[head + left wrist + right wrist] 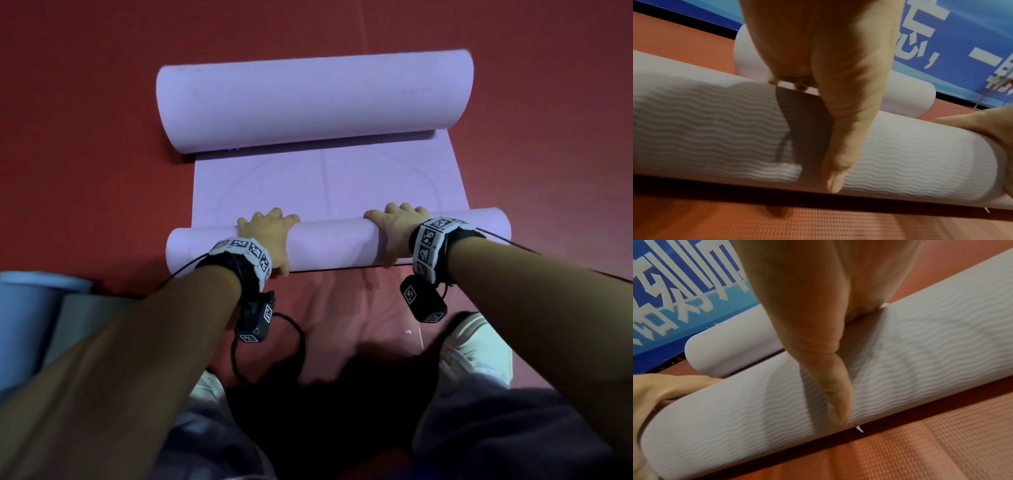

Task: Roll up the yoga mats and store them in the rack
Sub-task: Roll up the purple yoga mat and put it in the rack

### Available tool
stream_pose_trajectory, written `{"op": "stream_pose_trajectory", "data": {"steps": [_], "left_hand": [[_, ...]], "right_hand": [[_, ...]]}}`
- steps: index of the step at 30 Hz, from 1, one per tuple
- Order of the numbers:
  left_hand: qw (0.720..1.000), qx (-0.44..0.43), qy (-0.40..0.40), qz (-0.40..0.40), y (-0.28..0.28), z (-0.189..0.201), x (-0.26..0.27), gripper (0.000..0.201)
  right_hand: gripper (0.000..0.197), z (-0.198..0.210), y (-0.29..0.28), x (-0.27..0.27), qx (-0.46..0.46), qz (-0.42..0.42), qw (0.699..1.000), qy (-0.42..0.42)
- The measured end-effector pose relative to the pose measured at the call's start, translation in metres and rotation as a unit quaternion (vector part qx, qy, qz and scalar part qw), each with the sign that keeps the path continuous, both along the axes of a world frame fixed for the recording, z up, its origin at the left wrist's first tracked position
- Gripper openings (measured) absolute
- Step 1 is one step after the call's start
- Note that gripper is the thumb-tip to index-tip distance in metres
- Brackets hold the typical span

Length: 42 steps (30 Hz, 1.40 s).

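Head view: the lilac yoga mat (pixel 329 178) lies on the red floor (pixel 85 154), its near roll (pixel 335 243) running left to right. Left hand (pixel 270 236) and right hand (pixel 394 233) each curl over that roll, thumbs on its near side. Beyond it lies the flat stretch, then the far roll (pixel 315 102), so rolling goes away from the person.

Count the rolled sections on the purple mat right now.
2: the near roll, gripped by both hands, left hand and right hand, and the larger far roll at the mat's other end, untouched.
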<state>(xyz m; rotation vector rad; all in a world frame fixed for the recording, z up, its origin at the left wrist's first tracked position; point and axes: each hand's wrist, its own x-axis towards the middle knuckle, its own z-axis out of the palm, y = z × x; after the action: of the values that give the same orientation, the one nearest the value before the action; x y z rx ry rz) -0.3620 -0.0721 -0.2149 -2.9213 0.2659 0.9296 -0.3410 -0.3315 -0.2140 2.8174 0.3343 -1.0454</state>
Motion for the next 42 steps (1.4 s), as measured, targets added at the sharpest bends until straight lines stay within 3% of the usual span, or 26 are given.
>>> {"op": "stream_pose_trajectory", "data": {"steps": [7, 13, 21, 24, 29, 33, 42], "left_hand": [[0.997, -0.059, 0.041, 0.026, 0.0, 0.005, -0.011, 0.107], [0.991, -0.093, 0.063, 0.07, 0.004, 0.007, -0.001, 0.093], [0.994, -0.069, 0.051, 0.067, 0.004, 0.01, 0.01, 0.095], [0.996, -0.049, 0.026, 0.063, 0.003, 0.012, 0.015, 0.095], [0.992, -0.073, 0.028, 0.094, 0.002, 0.014, 0.019, 0.096], [0.99, -0.091, 0.015, 0.105, 0.002, 0.017, 0.021, 0.086], [0.987, -0.103, -0.005, 0.122, 0.01, 0.015, 0.026, 0.064]], "right_hand": [[0.102, 0.001, -0.001, -0.005, -0.005, 0.003, 1.0, 0.029], [0.118, 0.001, -0.009, 0.002, 0.082, -0.055, 0.995, 0.033], [0.089, 0.004, -0.019, 0.009, 0.173, -0.076, 0.981, 0.034], [0.088, 0.007, -0.023, 0.012, 0.201, -0.078, 0.976, 0.012], [0.094, 0.009, -0.024, 0.015, 0.142, -0.053, 0.988, -0.031], [0.096, 0.01, -0.025, 0.016, 0.175, -0.087, 0.98, -0.031], [0.056, 0.006, -0.03, 0.024, 0.213, -0.12, 0.968, -0.057]]}}
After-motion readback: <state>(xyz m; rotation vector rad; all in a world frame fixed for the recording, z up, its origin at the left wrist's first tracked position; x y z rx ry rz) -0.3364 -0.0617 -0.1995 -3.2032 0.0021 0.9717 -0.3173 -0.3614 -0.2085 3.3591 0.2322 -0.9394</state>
